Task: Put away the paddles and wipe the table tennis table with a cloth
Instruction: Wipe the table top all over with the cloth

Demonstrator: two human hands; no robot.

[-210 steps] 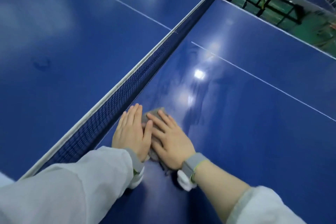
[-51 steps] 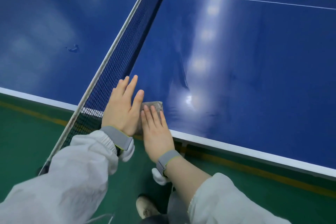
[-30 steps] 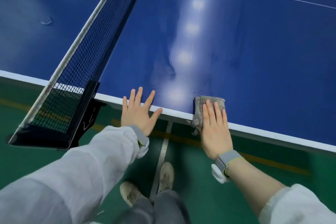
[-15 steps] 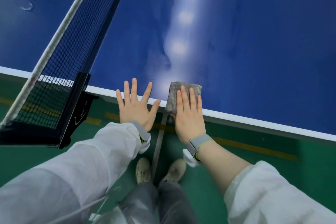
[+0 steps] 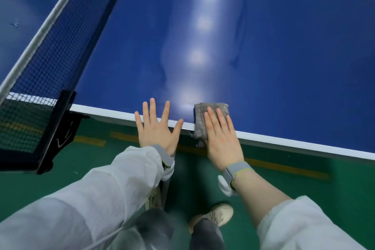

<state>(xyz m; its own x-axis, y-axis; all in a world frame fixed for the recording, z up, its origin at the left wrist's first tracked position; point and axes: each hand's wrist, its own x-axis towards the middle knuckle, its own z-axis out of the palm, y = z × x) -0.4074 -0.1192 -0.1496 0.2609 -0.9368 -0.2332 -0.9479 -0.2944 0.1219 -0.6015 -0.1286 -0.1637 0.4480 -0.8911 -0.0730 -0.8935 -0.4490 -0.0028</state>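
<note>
Cloth flat under right hand's fingers

one head-worn view only, looking steeply down and forward over the near table edge, close above both hands, net at left, floor below.

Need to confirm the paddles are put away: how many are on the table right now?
0. The table in view holds only the cloth under the right hand and the left hand at its edge; the rest lies out of frame.
</note>
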